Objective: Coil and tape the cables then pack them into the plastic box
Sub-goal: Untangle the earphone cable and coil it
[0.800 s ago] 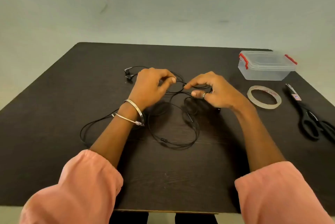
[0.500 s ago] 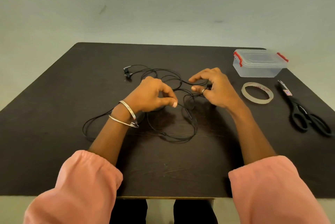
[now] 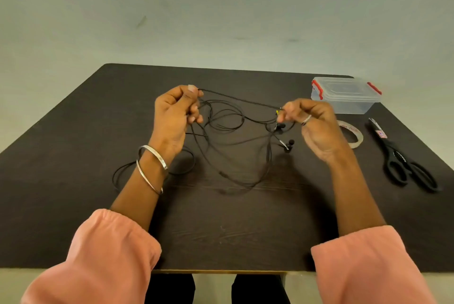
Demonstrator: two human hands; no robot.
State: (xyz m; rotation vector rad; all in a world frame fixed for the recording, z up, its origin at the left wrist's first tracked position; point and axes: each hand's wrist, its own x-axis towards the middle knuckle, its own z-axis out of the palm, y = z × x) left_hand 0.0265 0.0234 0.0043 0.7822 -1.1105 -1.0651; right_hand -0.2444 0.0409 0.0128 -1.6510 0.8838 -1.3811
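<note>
Left hand (image 3: 173,117) and right hand (image 3: 310,121) each pinching black cable (image 3: 239,100), strand taut between, tangle hanging below

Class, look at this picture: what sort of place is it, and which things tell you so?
Probably a plain indoor worktable set up for one tidying job. A bare dark table against a blank wall holds only cables, a tape roll, scissors and a plastic box.

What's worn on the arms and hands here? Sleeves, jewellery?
Both arms wear loose salmon-pink sleeves, left sleeve and right sleeve, pushed up with gathered cuffs, so the forearms are bare. The left wrist carries two thin silver bangles. The right hand has a silver ring on one of its fingers. No gloves.
</note>
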